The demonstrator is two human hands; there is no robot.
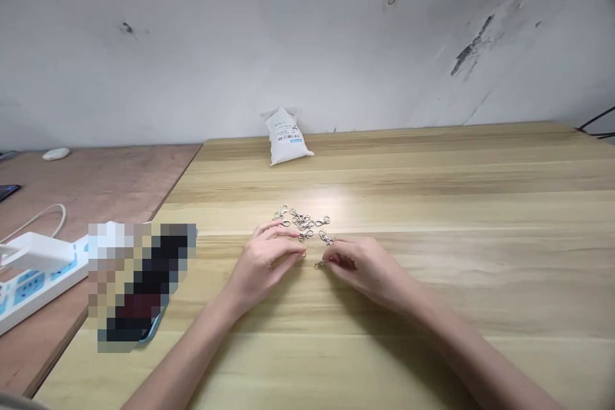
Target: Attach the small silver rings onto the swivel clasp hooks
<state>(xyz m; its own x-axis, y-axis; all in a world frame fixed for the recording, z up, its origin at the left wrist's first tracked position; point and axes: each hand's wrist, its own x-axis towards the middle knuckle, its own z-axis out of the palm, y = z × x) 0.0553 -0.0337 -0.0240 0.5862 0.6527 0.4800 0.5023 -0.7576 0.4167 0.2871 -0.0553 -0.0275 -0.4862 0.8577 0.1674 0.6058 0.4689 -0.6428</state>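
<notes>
Several small silver lobster clasps with rings (304, 223) lie in a loose cluster on the wooden table (456, 205). My left hand (262, 259) is at the cluster's near left side, its thumb and index finger pinched on a small metal ring (303, 255); its other fingers reach over the nearest clasps. Between the thumb and index finger of my right hand (358, 261) is a lobster clasp (321, 263), its tip pointing left toward the ring. A small gap separates the two. Another clasp (325, 237) lies just beyond my right fingertips.
A white labelled packet (288, 141) stands at the table's back edge against the wall. To the left, a blurred-out phone (154, 282) lies near a white power strip (52, 282) with a plugged-in charger (36, 251). A white oval object (56, 154) sits on the brown side table.
</notes>
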